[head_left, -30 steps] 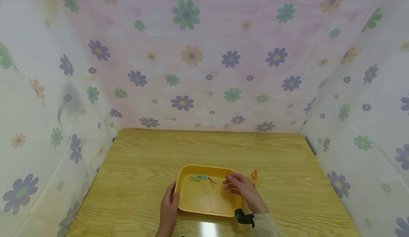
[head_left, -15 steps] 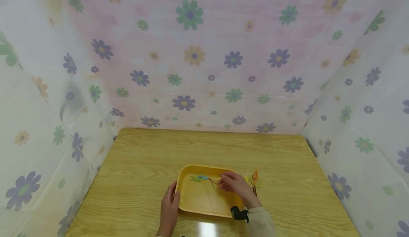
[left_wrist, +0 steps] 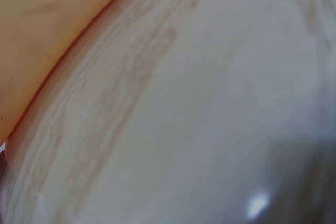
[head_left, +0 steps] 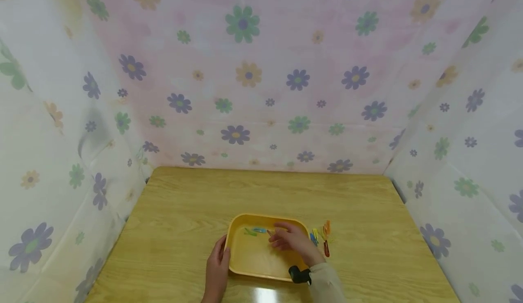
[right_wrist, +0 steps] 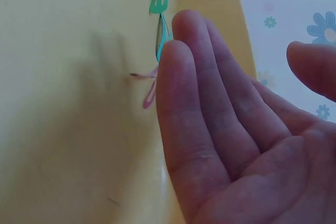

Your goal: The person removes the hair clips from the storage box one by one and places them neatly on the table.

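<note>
My left hand [head_left: 216, 266] grips the left edge of a yellow plastic tray [head_left: 253, 264]; its lower wall fills a corner of the left wrist view. Over the tray's right half is my right hand [head_left: 292, 241], fingers extended and nothing held. Small snap hair clips lie inside near the far wall: a green clip [head_left: 250, 232], a blue clip [head_left: 259, 230] and a reddish clip [head_left: 269, 233], partly behind my right fingers. The right wrist view shows these fingers [right_wrist: 178, 93] beside the pink-red clip [right_wrist: 149, 95], the thumb spread apart.
On the wooden table [head_left: 184, 207], right of the tray, lie several more clips, among them an orange clip [head_left: 327, 227], a yellow clip [head_left: 315, 233], a blue clip [head_left: 313, 238] and a dark red clip [head_left: 326, 248]. Flower-patterned sheets [head_left: 278, 126] enclose the table's back and sides.
My right hand has moved left over the tray, towards the reddish clip, uncovering clips on the table at the right. The left hand keeps its place on the tray.
</note>
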### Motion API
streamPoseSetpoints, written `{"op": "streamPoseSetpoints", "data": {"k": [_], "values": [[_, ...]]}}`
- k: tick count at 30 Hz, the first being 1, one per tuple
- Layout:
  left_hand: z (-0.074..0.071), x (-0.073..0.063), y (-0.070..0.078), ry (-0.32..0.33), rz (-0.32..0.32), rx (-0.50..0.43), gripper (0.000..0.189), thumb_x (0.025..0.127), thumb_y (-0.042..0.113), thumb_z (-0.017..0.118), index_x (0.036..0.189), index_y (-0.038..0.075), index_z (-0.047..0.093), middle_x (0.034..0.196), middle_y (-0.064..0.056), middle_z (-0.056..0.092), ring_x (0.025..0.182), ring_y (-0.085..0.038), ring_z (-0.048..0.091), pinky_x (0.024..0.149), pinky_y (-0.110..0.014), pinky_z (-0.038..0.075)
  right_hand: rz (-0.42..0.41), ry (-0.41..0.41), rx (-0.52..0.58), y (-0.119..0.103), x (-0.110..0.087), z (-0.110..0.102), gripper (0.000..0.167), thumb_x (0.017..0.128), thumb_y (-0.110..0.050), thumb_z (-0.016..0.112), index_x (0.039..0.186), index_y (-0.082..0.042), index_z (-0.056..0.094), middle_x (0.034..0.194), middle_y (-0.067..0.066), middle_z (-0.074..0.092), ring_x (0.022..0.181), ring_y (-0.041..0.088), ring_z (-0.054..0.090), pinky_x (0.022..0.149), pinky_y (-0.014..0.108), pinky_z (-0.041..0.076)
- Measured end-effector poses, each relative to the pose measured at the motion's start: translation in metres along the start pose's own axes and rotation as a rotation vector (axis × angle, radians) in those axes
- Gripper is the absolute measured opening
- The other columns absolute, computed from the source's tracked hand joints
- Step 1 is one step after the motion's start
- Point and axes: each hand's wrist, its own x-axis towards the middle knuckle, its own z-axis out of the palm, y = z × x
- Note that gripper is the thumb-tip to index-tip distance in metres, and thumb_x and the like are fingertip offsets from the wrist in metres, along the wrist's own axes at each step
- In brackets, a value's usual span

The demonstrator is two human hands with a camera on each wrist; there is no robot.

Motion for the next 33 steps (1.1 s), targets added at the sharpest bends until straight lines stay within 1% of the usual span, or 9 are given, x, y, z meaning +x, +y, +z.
{"op": "streamPoseSetpoints", "data": {"k": [4,9,16,21,23,26,29,33], "values": [[0.000,0.000,-0.001,0.000,-0.009,-0.006,0.037,0.092,0.031,0.047,0.127,0.018,0.047,0.130,-0.002,0.045,0.117,-0.014,0.043,0.088,-0.023,0.042,0.032,-0.007,0.023,0.003,0.001,0.000,0.051,0.095,-0.021,0.042,0.135,0.007,0.028,0.103,0.022,0.061,0.092,0.037,0.058,0.077,0.045,0.049],[0.000,0.000,0.000,0.007,0.023,-0.012,0.035,0.093,0.027,0.047,0.127,0.018,0.047,0.129,-0.003,0.046,0.117,-0.015,0.044,0.088,-0.024,0.042,0.031,-0.014,0.037,0.005,0.004,-0.002,0.052,0.095,-0.022,0.042,0.135,0.008,0.027,0.104,0.024,0.060,0.091,0.036,0.059,0.076,0.045,0.049],[0.001,0.000,0.001,0.004,-0.012,-0.024,0.033,0.093,0.026,0.047,0.126,0.021,0.048,0.130,0.001,0.045,0.117,-0.010,0.043,0.088,-0.023,0.041,0.035,-0.013,0.026,0.011,0.012,-0.006,0.051,0.094,-0.021,0.043,0.133,0.009,0.030,0.102,0.026,0.059,0.088,0.038,0.059,0.072,0.045,0.051],[0.002,-0.001,0.002,-0.006,0.008,-0.019,0.035,0.093,0.024,0.046,0.128,0.016,0.047,0.131,-0.003,0.045,0.118,-0.015,0.043,0.089,-0.023,0.041,0.063,-0.057,0.029,0.019,0.017,-0.008,0.053,0.094,-0.024,0.044,0.133,0.008,0.030,0.101,0.024,0.060,0.087,0.035,0.060,0.071,0.040,0.052],[0.001,-0.002,0.003,-0.012,0.015,-0.027,0.035,0.094,0.024,0.046,0.128,0.015,0.046,0.130,-0.004,0.045,0.118,-0.015,0.043,0.089,-0.023,0.041,0.076,-0.069,0.028,0.022,0.018,-0.008,0.052,0.094,-0.024,0.043,0.133,0.008,0.029,0.100,0.023,0.060,0.087,0.034,0.061,0.071,0.039,0.052],[0.001,-0.002,0.005,-0.017,0.013,-0.044,0.035,0.094,0.024,0.046,0.128,0.016,0.047,0.130,-0.003,0.044,0.118,-0.014,0.042,0.090,-0.023,0.040,0.087,-0.065,0.020,0.024,0.019,-0.007,0.054,0.094,-0.024,0.044,0.134,0.008,0.029,0.098,0.023,0.061,0.087,0.033,0.061,0.071,0.039,0.052],[0.000,-0.003,0.006,-0.019,0.021,-0.045,0.035,0.094,0.023,0.045,0.128,0.016,0.046,0.130,-0.003,0.044,0.118,-0.014,0.043,0.090,-0.023,0.040,0.097,-0.055,0.010,0.024,0.019,-0.005,0.056,0.093,-0.025,0.045,0.133,0.011,0.027,0.095,0.022,0.063,0.083,0.032,0.062,0.069,0.038,0.052],[0.001,-0.002,0.005,-0.010,0.025,-0.031,0.034,0.094,0.024,0.046,0.127,0.017,0.047,0.130,-0.004,0.045,0.117,-0.016,0.044,0.088,-0.024,0.042,0.126,-0.061,0.015,0.023,0.020,-0.006,0.059,0.093,-0.026,0.045,0.133,0.012,0.024,0.092,0.024,0.063,0.077,0.032,0.064,0.064,0.037,0.053]]}}
